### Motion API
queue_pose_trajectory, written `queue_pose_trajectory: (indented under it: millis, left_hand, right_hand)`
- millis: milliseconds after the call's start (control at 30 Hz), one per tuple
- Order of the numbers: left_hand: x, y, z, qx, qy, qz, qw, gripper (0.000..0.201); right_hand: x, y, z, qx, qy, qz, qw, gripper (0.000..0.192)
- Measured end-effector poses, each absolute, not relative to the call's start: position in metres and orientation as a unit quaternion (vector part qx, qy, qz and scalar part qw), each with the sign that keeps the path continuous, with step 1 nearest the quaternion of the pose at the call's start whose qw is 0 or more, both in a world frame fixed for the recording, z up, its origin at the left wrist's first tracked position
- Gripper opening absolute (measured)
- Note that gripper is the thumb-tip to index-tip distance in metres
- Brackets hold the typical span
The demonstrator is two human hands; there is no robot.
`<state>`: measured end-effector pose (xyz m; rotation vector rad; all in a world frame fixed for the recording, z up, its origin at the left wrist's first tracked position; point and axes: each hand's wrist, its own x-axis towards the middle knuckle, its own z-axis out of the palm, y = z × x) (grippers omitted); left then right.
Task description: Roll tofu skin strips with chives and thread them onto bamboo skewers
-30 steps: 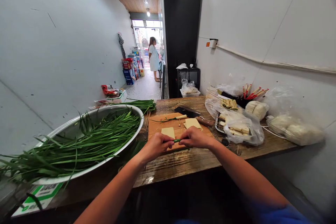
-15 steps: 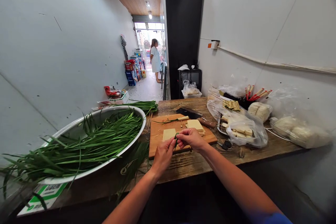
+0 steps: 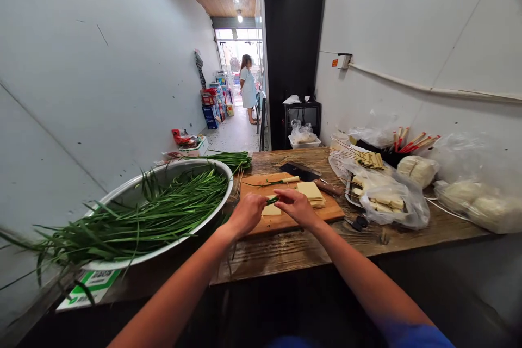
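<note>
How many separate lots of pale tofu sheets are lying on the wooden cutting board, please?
2: a single sheet beneath the left hand and right hand, which pinch a chive piece, and a small stack on the cutting board's right side. The hands may hide more.

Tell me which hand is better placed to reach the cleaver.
Right. The right hand is over the cutting board, nearer the cleaver at its far right; the left hand sits by the chive basin.

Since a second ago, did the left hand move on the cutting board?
Yes. The left hand has gone from the cutting board's near edge farther onto it, toward the tofu sheet.
</note>
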<state>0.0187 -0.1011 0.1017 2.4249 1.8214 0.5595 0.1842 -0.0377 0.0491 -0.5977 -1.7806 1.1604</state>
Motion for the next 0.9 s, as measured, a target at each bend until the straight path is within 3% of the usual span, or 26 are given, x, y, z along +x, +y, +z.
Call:
queue_pose_trajectory:
  millis: [100, 200, 433, 733, 900]
  left_hand:
    - [0.012, -0.087, 0.103, 0.807, 0.560, 0.177, 0.063, 0.028]
    - [0.001, -0.075, 0.091, 0.799, 0.546, 0.217, 0.128, 0.025]
    - [-0.019, -0.061, 0.047, 0.699, 0.610, 0.314, 0.203, 0.017]
    - [-0.019, -0.051, 0.028, 0.804, 0.512, 0.283, 0.102, 0.011]
    - [-0.015, -0.060, 0.021, 0.845, 0.469, 0.255, 0.023, 0.027]
  right_hand:
    - [0.188, -0.026, 0.054, -0.211, -0.865, 0.220, 0.397, 0.023]
    - [0.185, -0.015, 0.049, -0.226, -0.915, 0.102, 0.320, 0.024]
    - [0.166, 0.000, 0.014, -0.252, -0.934, 0.059, 0.246, 0.023]
    - [0.174, -0.003, 0.005, -0.239, -0.942, -0.049, 0.228, 0.023]
    - [0.177, -0.011, 0.014, -0.205, -0.954, -0.110, 0.190, 0.027]
